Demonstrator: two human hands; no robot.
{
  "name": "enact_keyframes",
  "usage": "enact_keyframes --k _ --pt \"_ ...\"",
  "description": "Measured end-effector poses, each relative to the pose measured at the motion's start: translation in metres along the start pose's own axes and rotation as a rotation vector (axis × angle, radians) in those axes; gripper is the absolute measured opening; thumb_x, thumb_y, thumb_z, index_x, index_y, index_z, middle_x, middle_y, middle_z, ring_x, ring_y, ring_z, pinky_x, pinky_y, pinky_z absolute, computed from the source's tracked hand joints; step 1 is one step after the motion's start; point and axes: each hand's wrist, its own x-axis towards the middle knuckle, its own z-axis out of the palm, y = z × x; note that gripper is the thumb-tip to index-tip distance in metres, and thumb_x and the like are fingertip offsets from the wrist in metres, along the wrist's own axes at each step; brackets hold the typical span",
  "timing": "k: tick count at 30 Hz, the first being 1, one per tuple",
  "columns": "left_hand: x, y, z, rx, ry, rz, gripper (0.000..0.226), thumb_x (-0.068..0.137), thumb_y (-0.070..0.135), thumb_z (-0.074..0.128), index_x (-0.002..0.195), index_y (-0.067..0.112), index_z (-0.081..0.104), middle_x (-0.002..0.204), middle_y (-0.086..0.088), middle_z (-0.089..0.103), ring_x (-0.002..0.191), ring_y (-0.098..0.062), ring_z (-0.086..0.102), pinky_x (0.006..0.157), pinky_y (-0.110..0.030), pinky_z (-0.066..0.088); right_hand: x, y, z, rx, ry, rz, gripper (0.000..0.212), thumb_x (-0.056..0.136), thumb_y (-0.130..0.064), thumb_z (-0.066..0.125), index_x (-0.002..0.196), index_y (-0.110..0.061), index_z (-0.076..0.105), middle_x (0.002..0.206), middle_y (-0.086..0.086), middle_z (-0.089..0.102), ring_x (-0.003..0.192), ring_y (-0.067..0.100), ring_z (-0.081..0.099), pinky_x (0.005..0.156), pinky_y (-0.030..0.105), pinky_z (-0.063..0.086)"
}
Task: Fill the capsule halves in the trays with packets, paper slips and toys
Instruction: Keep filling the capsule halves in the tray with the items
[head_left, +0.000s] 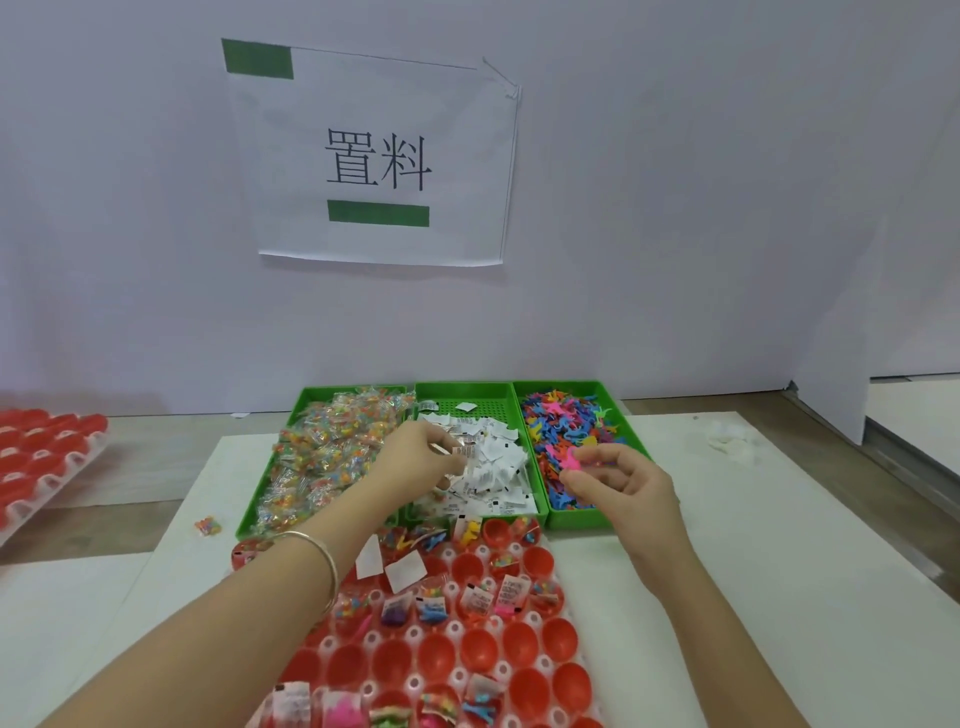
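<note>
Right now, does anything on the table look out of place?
One small packet lies alone on the white mat, just left of the green bin that holds the rest. It looks dropped or spilled.

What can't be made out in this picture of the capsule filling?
Head view throughout:
- Small piece pinched by the left hand: blurred, slip or packet unclear.
- Pink toy: shape hidden by the right hand and its fingers.
- Print on the paper slips: too small.
- Capsule tray: near rows cut by the bottom edge, left side under the left forearm.
- Second red tray: cut by the left edge.
</note>
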Motion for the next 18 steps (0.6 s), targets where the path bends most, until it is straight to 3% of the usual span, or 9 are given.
enact_keyframes --k 4,6,8,10,14,18 --pt "-0.009 -0.002 -0.004 -0.044 0.039 0.008 0.010 0.096 0.022 0.059 0.094 0.019 0.069 0.088 0.007 0.067 0.065 -0.013 0.066 0.060 -0.026 0.053 -0.006 -0.006 0.017 -0.017 -0.070 -0.032 0.019 0.082 -0.005 0.072 0.081 -0.023 0.076 0.075 -0.005 0.073 0.069 0.003 0.062 0.065 0.016 0.051" --pt "-0.016 -0.002 -0.004 -0.074 0.116 0.024 0.015 0.095 0.024 0.060 0.102 0.018 0.072 0.092 0.009 0.064 0.075 -0.008 0.058 0.070 -0.024 0.046 -0.009 -0.009 0.024 -0.015 -0.092 -0.024 0.019 0.084 -0.005 0.070 0.083 -0.023 0.076 0.078 -0.004 0.074 0.069 0.002 0.063 0.064 0.014 0.050" --pt "-0.026 -0.001 -0.006 -0.171 0.175 0.033 0.011 0.094 0.024 0.062 0.098 0.022 0.072 0.091 0.012 0.067 0.082 -0.008 0.061 0.077 -0.027 0.048 -0.013 -0.011 0.032 -0.020 -0.129 -0.023 0.019 0.085 -0.006 0.069 0.085 -0.024 0.076 0.084 -0.003 0.075 0.073 0.002 0.064 0.066 0.014 0.050" --pt "-0.039 0.003 -0.007 -0.281 0.172 0.046 0.009 0.092 0.022 0.065 0.086 0.027 0.071 0.084 0.009 0.071 0.077 -0.008 0.065 0.073 -0.027 0.052 -0.016 -0.015 0.041 -0.018 -0.166 -0.028 0.018 0.086 -0.008 0.070 0.087 -0.025 0.077 0.087 -0.003 0.075 0.074 0.002 0.065 0.067 0.016 0.051" --pt "-0.064 0.014 -0.007 -0.439 0.103 0.102 0.014 0.089 0.015 0.068 0.081 0.026 0.073 0.070 0.009 0.071 0.059 0.004 0.060 0.055 -0.012 0.047 -0.018 -0.022 0.053 -0.001 -0.188 -0.003 0.021 0.081 -0.009 0.076 0.098 -0.021 0.073 0.081 0.003 0.075 0.073 0.010 0.069 0.065 0.018 0.053" --pt "-0.079 0.020 -0.006 -0.479 0.040 0.118 0.013 0.093 0.015 0.062 0.092 0.020 0.074 0.078 0.004 0.068 0.062 0.000 0.058 0.059 -0.015 0.048 -0.018 -0.028 0.052 0.064 -0.176 0.055 0.018 0.071 -0.016 0.082 0.087 -0.012 0.074 0.073 0.005 0.073 0.068 0.013 0.068 0.060 0.020 0.053"
